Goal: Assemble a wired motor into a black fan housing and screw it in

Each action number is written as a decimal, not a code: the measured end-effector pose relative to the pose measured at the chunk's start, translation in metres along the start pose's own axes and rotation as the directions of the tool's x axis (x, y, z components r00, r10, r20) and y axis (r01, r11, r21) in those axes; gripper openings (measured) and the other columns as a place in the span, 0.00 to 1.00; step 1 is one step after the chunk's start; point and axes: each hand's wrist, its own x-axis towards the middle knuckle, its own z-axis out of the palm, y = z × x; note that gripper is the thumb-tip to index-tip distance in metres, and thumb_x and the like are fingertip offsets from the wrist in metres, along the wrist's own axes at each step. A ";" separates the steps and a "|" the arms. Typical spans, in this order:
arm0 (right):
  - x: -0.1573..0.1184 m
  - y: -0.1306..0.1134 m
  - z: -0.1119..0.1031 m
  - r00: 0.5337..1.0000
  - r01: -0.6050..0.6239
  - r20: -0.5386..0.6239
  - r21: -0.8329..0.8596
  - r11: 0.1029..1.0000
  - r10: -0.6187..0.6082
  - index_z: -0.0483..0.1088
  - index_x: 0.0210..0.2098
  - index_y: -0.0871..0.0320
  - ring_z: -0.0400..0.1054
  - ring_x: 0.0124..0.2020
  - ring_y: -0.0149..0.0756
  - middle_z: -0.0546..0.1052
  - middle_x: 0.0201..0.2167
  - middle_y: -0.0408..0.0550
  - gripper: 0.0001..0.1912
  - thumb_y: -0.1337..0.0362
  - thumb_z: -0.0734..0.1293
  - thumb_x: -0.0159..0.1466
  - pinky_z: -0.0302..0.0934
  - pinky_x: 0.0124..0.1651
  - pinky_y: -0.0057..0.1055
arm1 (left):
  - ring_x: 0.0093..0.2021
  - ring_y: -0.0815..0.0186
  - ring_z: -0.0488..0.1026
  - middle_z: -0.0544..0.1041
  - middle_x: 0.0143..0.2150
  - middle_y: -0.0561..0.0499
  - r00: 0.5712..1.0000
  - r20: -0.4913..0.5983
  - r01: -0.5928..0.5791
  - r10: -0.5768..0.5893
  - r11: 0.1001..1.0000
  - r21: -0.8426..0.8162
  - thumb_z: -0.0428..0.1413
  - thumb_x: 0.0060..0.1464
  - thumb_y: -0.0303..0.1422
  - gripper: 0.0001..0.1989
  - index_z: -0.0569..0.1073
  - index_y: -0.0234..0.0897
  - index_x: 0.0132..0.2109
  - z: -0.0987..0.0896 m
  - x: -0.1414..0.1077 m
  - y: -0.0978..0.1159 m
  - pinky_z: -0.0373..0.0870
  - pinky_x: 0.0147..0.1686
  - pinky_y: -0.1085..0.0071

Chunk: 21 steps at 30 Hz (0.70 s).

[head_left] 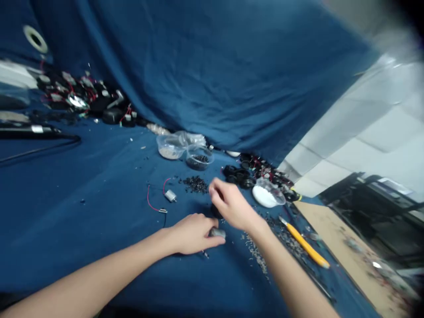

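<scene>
Cylinder (217,233) in left hand (196,234), between thumb and forefinger; right hand (232,204), grip unclear.

Left hand (195,234) and right hand (232,205): bare, fingers (216,241) uncovered. Left forearm (102,271) and right forearm (288,269): bare, slender, tapering toward the wrists (256,226).
</scene>
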 end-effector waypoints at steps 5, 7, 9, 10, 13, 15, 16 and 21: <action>-0.073 0.050 0.006 0.995 -0.088 -0.036 0.189 0.978 0.096 0.70 0.34 0.62 0.65 0.22 0.28 0.74 0.25 0.45 0.17 0.58 0.56 0.70 0.59 0.27 0.25 | 0.26 0.70 0.68 0.70 0.28 0.55 0.997 -0.068 0.017 -0.023 0.996 -0.086 0.52 0.64 0.41 0.14 0.72 0.32 0.42 -0.005 0.004 0.002 0.67 0.28 0.72; -0.079 0.070 0.012 0.991 -0.094 -0.070 0.282 0.955 0.118 0.71 0.40 0.64 0.67 0.22 0.29 0.76 0.28 0.48 0.21 0.54 0.55 0.70 0.62 0.27 0.26 | 0.26 0.70 0.69 0.70 0.29 0.54 0.996 -0.076 0.048 -0.055 0.994 -0.095 0.52 0.64 0.40 0.14 0.72 0.32 0.43 -0.004 0.008 0.002 0.69 0.29 0.71; -0.080 0.085 0.017 0.987 -0.092 -0.088 0.360 0.928 0.132 0.70 0.44 0.65 0.70 0.24 0.30 0.77 0.32 0.51 0.23 0.52 0.55 0.70 0.65 0.29 0.28 | 0.25 0.71 0.68 0.70 0.29 0.54 0.993 -0.079 0.079 -0.086 0.993 -0.093 0.52 0.65 0.41 0.15 0.71 0.32 0.44 -0.002 0.015 0.001 0.69 0.27 0.72; -0.080 0.091 0.019 0.987 -0.091 -0.086 0.392 0.915 0.135 0.70 0.45 0.65 0.71 0.25 0.30 0.78 0.33 0.52 0.23 0.51 0.56 0.70 0.66 0.30 0.28 | 0.25 0.71 0.68 0.70 0.28 0.55 0.992 -0.080 0.091 -0.098 0.992 -0.087 0.51 0.65 0.41 0.15 0.71 0.32 0.44 -0.001 0.019 0.001 0.68 0.26 0.73; -0.082 0.102 0.020 0.988 -0.097 -0.061 0.454 0.886 0.139 0.71 0.42 0.65 0.72 0.26 0.30 0.78 0.33 0.50 0.21 0.51 0.59 0.70 0.67 0.30 0.28 | 0.23 0.72 0.67 0.70 0.29 0.54 0.990 -0.086 0.104 -0.109 0.993 -0.056 0.48 0.67 0.42 0.16 0.71 0.32 0.45 0.001 0.027 -0.002 0.67 0.25 0.74; -0.086 0.104 0.019 0.988 -0.107 -0.050 0.469 0.877 0.147 0.72 0.40 0.65 0.72 0.26 0.29 0.79 0.33 0.49 0.20 0.53 0.60 0.69 0.68 0.31 0.28 | 0.24 0.71 0.67 0.70 0.29 0.54 0.992 -0.086 0.094 -0.096 0.995 -0.022 0.48 0.67 0.42 0.16 0.70 0.32 0.45 0.002 0.029 -0.004 0.67 0.26 0.73; -0.089 0.105 0.017 0.987 -0.116 -0.044 0.469 0.875 0.155 0.72 0.38 0.65 0.72 0.25 0.28 0.79 0.32 0.49 0.19 0.54 0.61 0.69 0.67 0.31 0.27 | 0.26 0.71 0.68 0.70 0.30 0.54 0.993 -0.084 0.085 -0.085 0.996 -0.002 0.49 0.66 0.42 0.16 0.70 0.32 0.44 0.002 0.028 -0.003 0.68 0.27 0.72; -0.104 0.105 0.016 0.981 -0.184 0.019 0.425 0.886 0.195 0.74 0.30 0.63 0.68 0.22 0.26 0.78 0.27 0.47 0.14 0.60 0.63 0.66 0.61 0.27 0.24 | 0.32 0.67 0.66 0.69 0.32 0.52 0.997 -0.070 0.042 -0.035 0.994 0.098 0.56 0.60 0.41 0.14 0.72 0.33 0.41 0.007 0.022 -0.001 0.62 0.33 0.70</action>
